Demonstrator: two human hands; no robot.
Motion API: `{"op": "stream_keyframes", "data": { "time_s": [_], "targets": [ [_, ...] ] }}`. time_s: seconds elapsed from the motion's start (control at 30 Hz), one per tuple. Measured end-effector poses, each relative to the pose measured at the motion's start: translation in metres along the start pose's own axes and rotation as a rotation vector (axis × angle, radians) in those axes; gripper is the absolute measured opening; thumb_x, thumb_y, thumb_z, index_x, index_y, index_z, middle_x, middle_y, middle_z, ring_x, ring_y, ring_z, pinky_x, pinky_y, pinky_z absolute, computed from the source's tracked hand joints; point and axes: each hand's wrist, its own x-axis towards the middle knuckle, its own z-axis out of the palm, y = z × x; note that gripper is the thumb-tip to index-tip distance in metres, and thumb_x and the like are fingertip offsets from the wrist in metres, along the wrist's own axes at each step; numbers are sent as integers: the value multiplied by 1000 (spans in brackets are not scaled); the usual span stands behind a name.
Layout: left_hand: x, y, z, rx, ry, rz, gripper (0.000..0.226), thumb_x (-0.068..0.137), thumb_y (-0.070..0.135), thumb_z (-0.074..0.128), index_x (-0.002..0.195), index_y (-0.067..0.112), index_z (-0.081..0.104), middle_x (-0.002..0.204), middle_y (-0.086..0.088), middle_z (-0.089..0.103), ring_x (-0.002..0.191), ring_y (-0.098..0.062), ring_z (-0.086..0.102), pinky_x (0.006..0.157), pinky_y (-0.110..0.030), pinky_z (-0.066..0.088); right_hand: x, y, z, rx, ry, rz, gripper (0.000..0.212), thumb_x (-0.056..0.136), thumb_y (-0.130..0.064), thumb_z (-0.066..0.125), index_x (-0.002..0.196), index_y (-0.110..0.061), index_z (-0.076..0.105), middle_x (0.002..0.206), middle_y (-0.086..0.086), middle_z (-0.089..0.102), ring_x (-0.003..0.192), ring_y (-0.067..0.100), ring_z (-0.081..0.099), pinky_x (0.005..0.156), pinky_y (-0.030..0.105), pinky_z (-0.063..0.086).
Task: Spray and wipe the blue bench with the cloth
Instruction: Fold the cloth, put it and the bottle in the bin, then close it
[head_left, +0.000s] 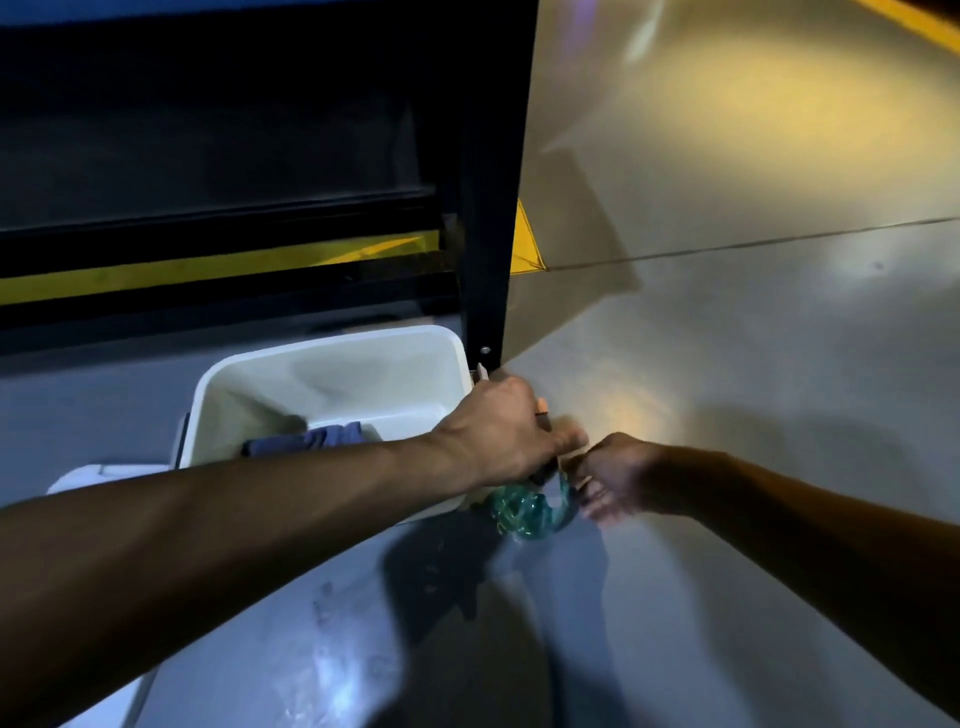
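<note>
The spray bottle (524, 512), gripped at its neck by the left hand (506, 434) beside the white tub (332, 364) at the worktop's (322, 649) far right edge, is best steadied while the right hand's (621, 475) curled fingers, whose grip cannot be told, work its top, the cloth (304, 439) being left in the tub.

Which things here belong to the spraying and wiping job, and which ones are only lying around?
For the job:
- teal spray bottle, gripped at the top by the left hand
- right hand, fingers at the bottle's neck
- blue-grey cloth, lying in the white bin

Just there:
- black post
- yellow floor marking
</note>
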Motion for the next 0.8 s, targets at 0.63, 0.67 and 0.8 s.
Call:
{"op": "stream_keyframes", "data": {
  "time_s": [0.63, 0.67, 0.8],
  "targets": [
    [-55, -32, -137, -665, 108, -125, 24, 94, 20, 72, 108, 0, 70, 91, -17, 80, 83, -29, 79, 69, -34, 66, -92, -97, -41, 220, -70, -310, 31, 97, -35, 64, 113, -9, 67, 96, 13, 79, 89, 25, 77, 85, 42, 63],
    [-59, -39, -145, -686, 141, -140, 24, 95, 20, 71, 109, 1, 71, 91, -17, 80, 82, -27, 79, 68, -32, 65, -96, -108, -38, 212, -69, -339, 32, 96, -36, 66, 114, -9, 67, 97, 11, 79, 90, 24, 76, 88, 42, 62],
    [-72, -77, -162, -769, 250, -199, 25, 93, 23, 72, 108, 3, 74, 98, -22, 78, 77, -22, 78, 64, -27, 64, -101, -145, -14, 169, -52, -436, 37, 89, -30, 75, 118, -7, 68, 113, 12, 75, 99, 23, 75, 87, 38, 61]
  ]
}}
